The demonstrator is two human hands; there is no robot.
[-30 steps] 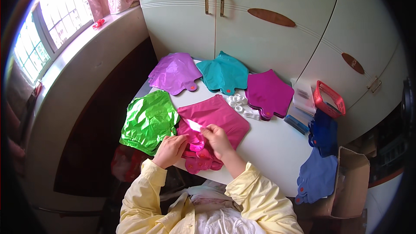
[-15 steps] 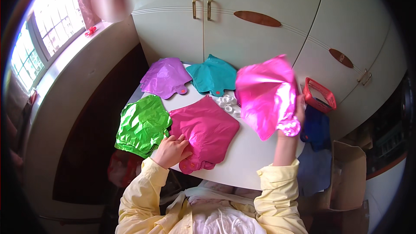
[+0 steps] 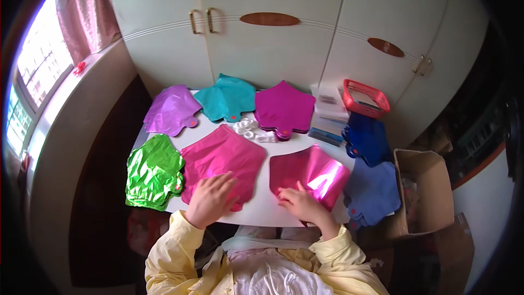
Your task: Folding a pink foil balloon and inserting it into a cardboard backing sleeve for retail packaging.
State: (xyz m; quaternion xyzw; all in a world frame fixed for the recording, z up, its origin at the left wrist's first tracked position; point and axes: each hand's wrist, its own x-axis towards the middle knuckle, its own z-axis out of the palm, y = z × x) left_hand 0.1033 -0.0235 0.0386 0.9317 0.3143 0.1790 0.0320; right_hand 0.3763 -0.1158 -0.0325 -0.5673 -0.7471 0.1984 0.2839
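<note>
My left hand (image 3: 210, 199) lies flat, fingers spread, on the near edge of a hot-pink foil balloon (image 3: 222, 158) on the white table (image 3: 262, 210). My right hand (image 3: 297, 202) presses on the near corner of a second pink foil balloon (image 3: 314, 172), laid flat at the table's right front. Neither hand grips anything. A crumpled green foil balloon (image 3: 154, 170) lies just left of my left hand.
Purple (image 3: 170, 110), teal (image 3: 228, 97) and magenta (image 3: 285, 109) balloons line the table's far edge before white cupboards. White rings (image 3: 252, 130) sit mid-table. Blue balloons (image 3: 368, 169), a red basket (image 3: 365, 97) and an open cardboard box (image 3: 423, 191) stand on the right.
My right hand lifted a pink balloon from the right half a second ago; it has since been brought down and now lies flat on the table under that hand. My left hand stayed.
</note>
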